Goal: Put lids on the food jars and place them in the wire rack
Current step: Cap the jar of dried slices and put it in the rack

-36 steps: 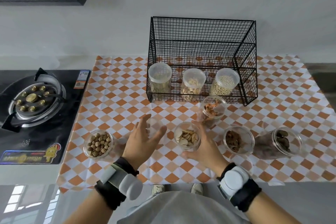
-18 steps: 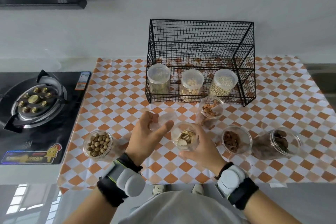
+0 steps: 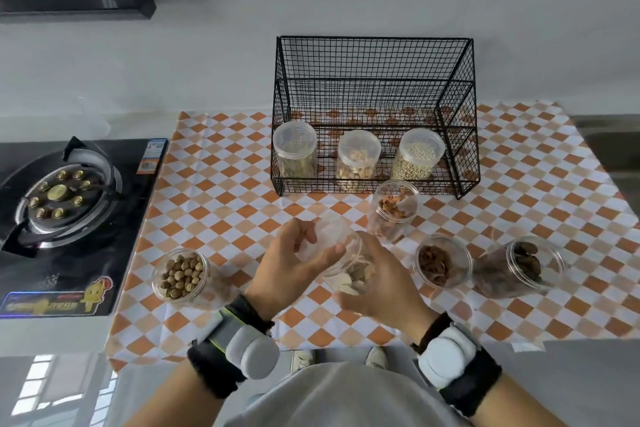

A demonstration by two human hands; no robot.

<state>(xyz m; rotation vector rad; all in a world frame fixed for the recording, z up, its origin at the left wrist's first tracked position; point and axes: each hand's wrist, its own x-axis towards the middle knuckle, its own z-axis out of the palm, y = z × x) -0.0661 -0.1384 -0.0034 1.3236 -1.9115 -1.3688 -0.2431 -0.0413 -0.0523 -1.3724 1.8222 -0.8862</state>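
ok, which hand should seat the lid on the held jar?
Left. The left hand already pinches the clear lid just over the jar, which the right hand grips and steadies.

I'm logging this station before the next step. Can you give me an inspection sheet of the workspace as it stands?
Surface: checked cloth over a counter.
Job's things: wire rack holds three lidded jars; four open jars stand on the cloth; a fifth jar is in hand.
Clutter: nothing seen.
Hands: left hand holds a clear lid over the jar; right hand grips that jar.
Cables: nothing seen.
Surroundings: gas stove to the left, wall behind.
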